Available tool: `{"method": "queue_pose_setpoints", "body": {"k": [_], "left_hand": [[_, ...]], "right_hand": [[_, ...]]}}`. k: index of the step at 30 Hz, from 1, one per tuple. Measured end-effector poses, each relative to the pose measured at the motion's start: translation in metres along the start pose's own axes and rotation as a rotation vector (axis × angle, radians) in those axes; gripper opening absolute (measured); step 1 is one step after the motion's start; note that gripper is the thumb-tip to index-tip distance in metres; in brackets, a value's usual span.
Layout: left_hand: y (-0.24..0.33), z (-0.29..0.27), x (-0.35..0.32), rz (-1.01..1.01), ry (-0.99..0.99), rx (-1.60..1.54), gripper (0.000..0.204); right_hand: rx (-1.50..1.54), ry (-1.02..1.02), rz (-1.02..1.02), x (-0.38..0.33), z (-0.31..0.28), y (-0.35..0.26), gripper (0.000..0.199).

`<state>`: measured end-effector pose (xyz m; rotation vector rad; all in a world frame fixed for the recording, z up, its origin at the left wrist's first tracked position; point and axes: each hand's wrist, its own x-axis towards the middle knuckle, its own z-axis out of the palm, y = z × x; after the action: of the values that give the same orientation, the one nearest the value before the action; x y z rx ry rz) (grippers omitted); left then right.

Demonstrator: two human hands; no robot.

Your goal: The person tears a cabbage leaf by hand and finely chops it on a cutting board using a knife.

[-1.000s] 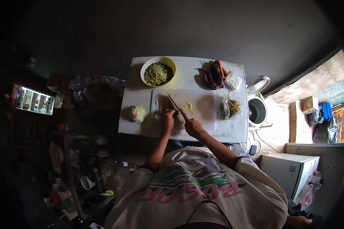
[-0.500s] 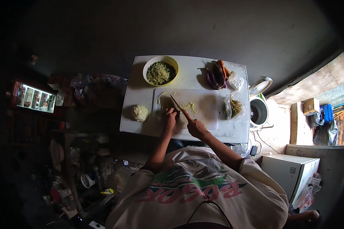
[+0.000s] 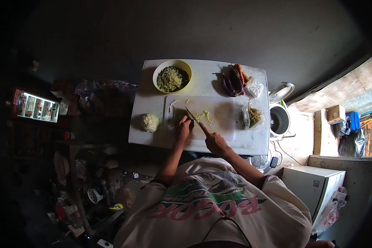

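Observation:
A knife (image 3: 193, 115) is gripped in my right hand (image 3: 216, 143), its blade slanting up and left over a white cutting board (image 3: 225, 101). My left hand (image 3: 185, 127) rests on the board with its fingers curled, just left of the blade; whatever it pinches is hidden beneath the fingers. Small pale chopped bits (image 3: 203, 117) lie on the board right of the knife. A few thin pale scraps (image 3: 173, 103) are near its upper left corner. Left of the board sits a round, pale cabbage-like head (image 3: 150, 122).
At the table's far left stands a yellow-rimmed bowl (image 3: 189, 67) of chopped greens. Purple eggplants (image 3: 232, 84), carrots (image 3: 239, 70) and a white plastic bundle (image 3: 254, 87) lie far right, with bagged greens (image 3: 252, 116) nearer. A rice cooker (image 3: 279, 120) stands beyond the table's right edge.
My right hand has drawn slightly down and to the right, and the knife's tip sits a little lower. My left hand keeps nearly the same place on the board.

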<state>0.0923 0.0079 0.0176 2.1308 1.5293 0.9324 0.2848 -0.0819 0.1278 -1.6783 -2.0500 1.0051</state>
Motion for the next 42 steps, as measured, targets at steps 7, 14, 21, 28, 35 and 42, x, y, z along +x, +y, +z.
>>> {"method": "queue_pose_setpoints", "body": {"k": [7, 14, 21, 28, 35, 42], "left_hand": [[0.03, -0.008, 0.004, 0.002, -0.054, 0.073, 0.019], [0.008, -0.012, 0.001, 0.005, -0.055, 0.13, 0.018], [0.036, -0.013, 0.007, 0.054, -0.015, 0.069, 0.013], [0.01, -0.006, 0.004, -0.278, -0.033, -0.142, 0.019], [0.03, -0.013, 0.001, 0.041, 0.02, 0.055, 0.013], [0.024, -0.005, -0.001, 0.026, 0.057, 0.083, 0.014]], "right_hand": [[0.011, 0.103, -0.005, -0.008, 0.037, 0.031, 0.083], [-0.065, 0.001, 0.024, 0.015, 0.008, -0.001, 0.08], [-0.045, 0.063, 0.034, 0.0, 0.016, 0.024, 0.082], [-0.028, -0.044, 0.052, 0.005, 0.002, -0.003, 0.084], [0.029, 0.156, -0.05, 0.02, 0.021, 0.021, 0.082], [-0.056, 0.047, 0.035, 0.004, 0.021, 0.018, 0.082]]}}
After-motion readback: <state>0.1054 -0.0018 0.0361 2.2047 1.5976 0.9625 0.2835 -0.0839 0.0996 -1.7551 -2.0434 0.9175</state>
